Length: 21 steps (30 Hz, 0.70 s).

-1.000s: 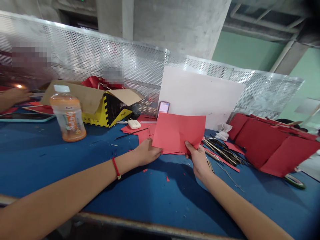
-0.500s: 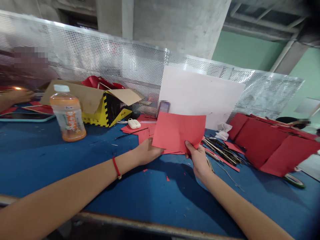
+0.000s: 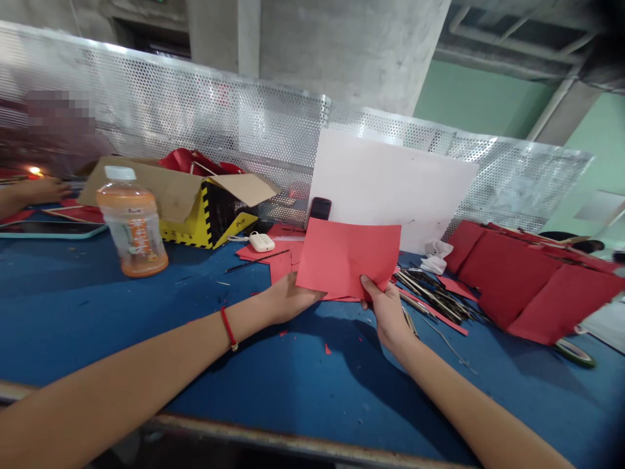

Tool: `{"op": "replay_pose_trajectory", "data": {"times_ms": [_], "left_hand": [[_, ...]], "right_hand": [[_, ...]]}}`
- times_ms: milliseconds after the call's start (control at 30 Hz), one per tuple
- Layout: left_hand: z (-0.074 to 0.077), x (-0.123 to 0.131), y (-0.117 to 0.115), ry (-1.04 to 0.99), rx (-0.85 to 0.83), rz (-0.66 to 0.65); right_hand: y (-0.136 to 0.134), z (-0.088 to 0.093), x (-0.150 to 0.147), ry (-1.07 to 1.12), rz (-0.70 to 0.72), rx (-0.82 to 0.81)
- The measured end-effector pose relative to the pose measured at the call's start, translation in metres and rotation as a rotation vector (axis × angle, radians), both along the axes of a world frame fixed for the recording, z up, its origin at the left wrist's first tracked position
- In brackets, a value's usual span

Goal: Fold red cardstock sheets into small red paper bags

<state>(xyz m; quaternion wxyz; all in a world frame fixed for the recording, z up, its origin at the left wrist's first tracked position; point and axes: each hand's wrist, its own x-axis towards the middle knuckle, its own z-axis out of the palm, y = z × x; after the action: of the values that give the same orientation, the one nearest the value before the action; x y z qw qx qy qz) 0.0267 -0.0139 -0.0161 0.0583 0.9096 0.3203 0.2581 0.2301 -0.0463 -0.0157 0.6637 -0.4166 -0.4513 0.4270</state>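
Observation:
A sheet of red paper (image 3: 349, 257) is held up, slightly curved, above the blue table. My right hand (image 3: 383, 309) pinches its lower right edge, thumb on the near face. My left hand (image 3: 290, 299) is at the lower left corner, its fingers partly hidden behind the sheet. More red paper pieces (image 3: 280, 267) lie on the table behind my left hand. Just right of my right hand is a pile of thin dark and pale sticks (image 3: 434, 296).
An orange drink bottle (image 3: 134, 225) and an open cardboard box (image 3: 183, 202) stand at left. A white earbud case (image 3: 262, 242) lies mid-table. Folded red paper forms (image 3: 532, 280) stand at right, near a tape roll (image 3: 576, 354). A white board (image 3: 390, 182) leans behind. Another person's hand (image 3: 41, 190) shows far left.
My hands and the red sheet have hardly moved; the sheet is shifted very slightly left. The other person's hand at far left has moved a little.

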Motion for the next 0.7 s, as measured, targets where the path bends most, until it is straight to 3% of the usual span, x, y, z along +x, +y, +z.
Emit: {"op": "replay_pose_trajectory", "data": {"times_ms": [133,367,600,700], "left_hand": [[0.001,0.000,-0.001,0.057,0.025,0.001],[0.003,0.001,-0.003,0.350,0.261,0.053],[0.009,0.009,-0.008,-0.005,0.043,-0.025],[0.004,0.012,-0.004,0.039,0.071,-0.031]], "right_hand": [[0.000,0.000,0.000,-0.006,-0.007,0.003],[0.000,-0.001,0.001,-0.017,-0.020,-0.011],[-0.002,0.001,-0.001,-0.028,-0.009,-0.010],[-0.001,0.001,-0.001,-0.022,-0.006,-0.002]]}}
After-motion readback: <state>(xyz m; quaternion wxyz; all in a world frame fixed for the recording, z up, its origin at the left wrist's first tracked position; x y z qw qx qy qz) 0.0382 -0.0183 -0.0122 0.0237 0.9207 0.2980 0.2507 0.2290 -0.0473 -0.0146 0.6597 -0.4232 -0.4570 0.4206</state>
